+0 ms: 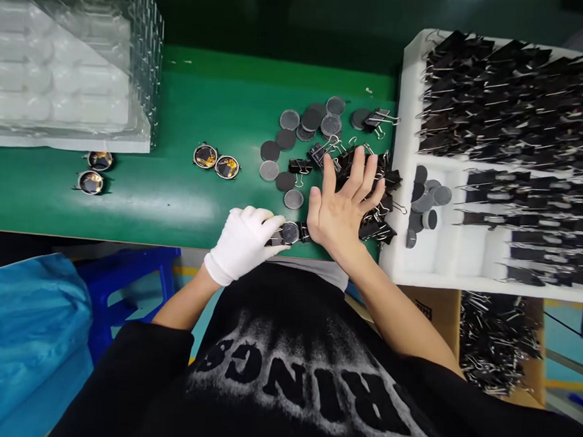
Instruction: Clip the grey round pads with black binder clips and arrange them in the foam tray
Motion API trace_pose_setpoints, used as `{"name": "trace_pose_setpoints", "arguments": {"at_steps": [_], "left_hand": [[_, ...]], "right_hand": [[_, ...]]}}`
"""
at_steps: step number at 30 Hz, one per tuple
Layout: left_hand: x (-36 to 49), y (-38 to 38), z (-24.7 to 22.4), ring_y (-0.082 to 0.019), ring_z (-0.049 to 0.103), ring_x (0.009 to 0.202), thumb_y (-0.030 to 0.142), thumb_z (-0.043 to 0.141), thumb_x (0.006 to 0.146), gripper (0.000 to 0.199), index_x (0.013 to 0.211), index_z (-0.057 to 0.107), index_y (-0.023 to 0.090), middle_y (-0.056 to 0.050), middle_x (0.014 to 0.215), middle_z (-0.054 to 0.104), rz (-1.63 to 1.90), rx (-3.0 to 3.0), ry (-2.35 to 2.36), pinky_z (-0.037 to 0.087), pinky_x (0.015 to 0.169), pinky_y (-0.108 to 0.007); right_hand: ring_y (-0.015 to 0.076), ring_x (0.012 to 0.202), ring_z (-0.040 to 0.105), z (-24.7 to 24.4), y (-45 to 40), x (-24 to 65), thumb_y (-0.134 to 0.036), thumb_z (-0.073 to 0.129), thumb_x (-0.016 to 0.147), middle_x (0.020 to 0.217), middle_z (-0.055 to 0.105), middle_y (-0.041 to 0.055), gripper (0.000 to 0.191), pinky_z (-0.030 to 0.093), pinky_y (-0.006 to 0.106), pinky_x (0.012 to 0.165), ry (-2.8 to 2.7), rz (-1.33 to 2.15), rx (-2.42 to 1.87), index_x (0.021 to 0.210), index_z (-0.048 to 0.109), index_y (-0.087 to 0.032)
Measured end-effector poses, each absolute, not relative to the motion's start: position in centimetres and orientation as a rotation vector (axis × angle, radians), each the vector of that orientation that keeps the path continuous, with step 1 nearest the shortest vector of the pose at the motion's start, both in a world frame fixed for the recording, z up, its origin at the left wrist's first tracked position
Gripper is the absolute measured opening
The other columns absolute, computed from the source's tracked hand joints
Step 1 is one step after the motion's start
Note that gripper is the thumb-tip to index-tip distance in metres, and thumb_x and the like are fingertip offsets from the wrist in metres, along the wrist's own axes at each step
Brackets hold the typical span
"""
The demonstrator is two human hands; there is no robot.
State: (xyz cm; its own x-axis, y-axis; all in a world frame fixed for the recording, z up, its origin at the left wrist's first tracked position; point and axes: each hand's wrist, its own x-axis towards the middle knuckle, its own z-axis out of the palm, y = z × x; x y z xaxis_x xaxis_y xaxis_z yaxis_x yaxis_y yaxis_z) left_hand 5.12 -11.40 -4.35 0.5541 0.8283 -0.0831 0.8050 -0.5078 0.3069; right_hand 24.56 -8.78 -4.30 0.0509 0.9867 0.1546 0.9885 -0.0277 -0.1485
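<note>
My left hand (245,242), in a white glove, pinches a round watch case (291,232) with a dark disc face at the table's front edge. Black pieces, apparently binder clips, show on both sides of it. My right hand (340,214) is bare, palm down, with its fingers spread over a heap of black binder clips (380,232); it hides part of the heap. Just behind the hands lie loose grey and black round discs (285,139). A pair of watch cases with black and gold dials (227,167) rests to the left.
At right stands a white foam tray (409,120) full of clips, with loose discs (422,198) in one compartment. Clear plastic trays (146,70) are stacked at left, near two more watch cases (90,182). Below are a carton of clips (496,343) and a blue stool (124,282).
</note>
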Motion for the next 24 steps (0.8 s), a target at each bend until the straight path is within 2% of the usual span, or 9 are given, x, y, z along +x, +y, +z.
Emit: {"name": "trace_pose_setpoints", "arguments": {"at_steps": [10, 15, 20, 22, 24], "left_hand": [[6.5, -12.2, -4.7, -0.029, 0.059, 0.097, 0.056, 0.056, 0.096, 0.045, 0.126, 0.063, 0.023, -0.013, 0.111, 0.068, 0.168, 2.478, 1.387, 0.033, 0.077, -0.040], [6.6, -12.4, -5.1, -0.029, 0.059, 0.098, 0.055, 0.059, 0.095, 0.047, 0.129, 0.062, 0.022, -0.014, 0.112, 0.067, 0.169, 2.464, 1.416, 0.035, 0.077, -0.041], [6.1, -12.4, -5.1, -0.029, 0.064, 0.104, 0.053, 0.064, 0.093, 0.052, 0.134, 0.060, 0.022, -0.013, 0.115, 0.069, 0.279, 2.403, 1.429, 0.043, 0.085, -0.040], [5.7, -12.2, -4.4, -0.026, 0.066, 0.108, 0.052, 0.064, 0.093, 0.049, 0.132, 0.061, 0.022, -0.011, 0.121, 0.070, 0.416, 2.258, 1.429, 0.047, 0.091, -0.038], [5.5, -11.7, -3.4, -0.021, 0.070, 0.102, 0.053, 0.058, 0.096, 0.041, 0.124, 0.065, 0.024, -0.007, 0.115, 0.074, 0.516, 2.014, 1.455, 0.051, 0.090, -0.033]], "right_hand": [[0.0403, 0.157, 0.013, -4.2, -8.7, 24.6, -0.040, 0.037, 0.103, 0.169, 0.022, 0.0181, 0.058, 0.015, 0.069, 0.115, -2.039, -0.015, -2.152, 0.159, 0.035, -0.025], [0.0400, 0.157, 0.012, -4.4, -8.8, 24.5, -0.040, 0.036, 0.104, 0.169, 0.021, 0.0182, 0.056, 0.014, 0.069, 0.115, -2.014, 0.008, -2.126, 0.158, 0.039, -0.025], [0.0423, 0.155, 0.018, -4.0, -8.6, 24.2, -0.045, 0.041, 0.101, 0.165, 0.030, 0.0136, 0.054, 0.015, 0.070, 0.115, -1.917, -0.101, -2.018, 0.153, 0.048, -0.030], [0.0423, 0.153, 0.022, -2.4, -8.3, 24.6, -0.046, 0.038, 0.101, 0.163, 0.035, 0.0121, 0.052, 0.019, 0.069, 0.114, -1.844, -0.099, -1.946, 0.148, 0.053, -0.030], [0.0377, 0.150, 0.031, -0.1, -8.2, 25.7, -0.044, 0.032, 0.104, 0.158, 0.042, 0.0117, 0.050, 0.026, 0.063, 0.115, -1.844, 0.043, -1.810, 0.144, 0.057, -0.027]]}}
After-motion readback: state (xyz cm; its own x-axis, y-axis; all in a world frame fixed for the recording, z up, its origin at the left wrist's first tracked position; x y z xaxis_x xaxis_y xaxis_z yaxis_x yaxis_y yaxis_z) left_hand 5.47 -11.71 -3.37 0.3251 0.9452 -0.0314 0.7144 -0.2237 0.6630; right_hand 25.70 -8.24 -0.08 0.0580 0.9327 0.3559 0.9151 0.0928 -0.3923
